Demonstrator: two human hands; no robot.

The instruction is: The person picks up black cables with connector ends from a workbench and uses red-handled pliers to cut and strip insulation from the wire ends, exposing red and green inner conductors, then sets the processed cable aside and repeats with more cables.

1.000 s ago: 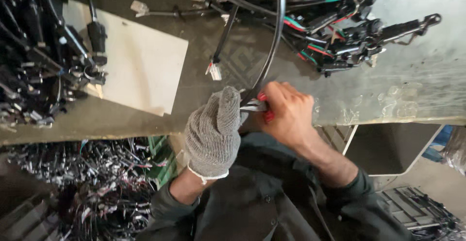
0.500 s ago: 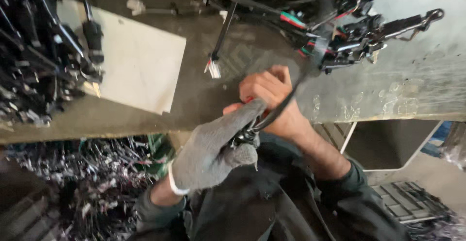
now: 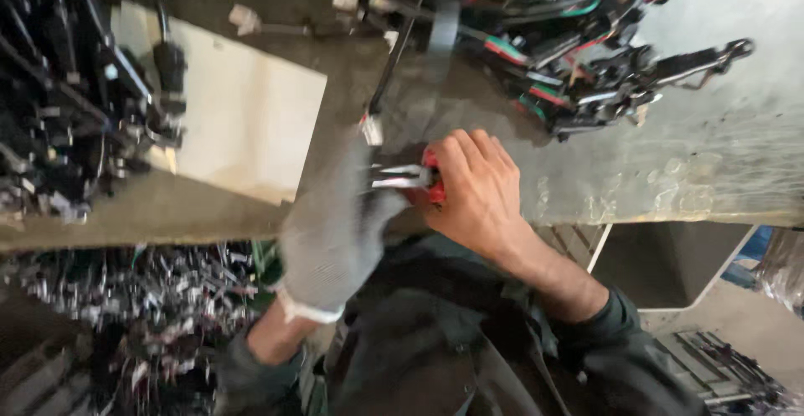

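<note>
While the bare right hand [image 3: 479, 191] grips red pliers [image 3: 410, 178] just right of the gloved left hand [image 3: 335, 232], left fingers look blurred, so I cannot tell. Pliers seem stiff; hold the handles.

On the counter [image 3: 670, 173], a flat sheet [image 3: 243, 131] lies upper left of the frame, with 1 wire bundle [image 3: 59, 89] at its left edge and another wire bundle [image 3: 569, 39] upper right. Pliers [image 3: 410, 177] sit mid-frame between the left hand [image 3: 331, 232] and the right hand [image 3: 477, 190]. A heap of metal parts [image 3: 142, 299] lies lower left, below the counter edge.
</note>
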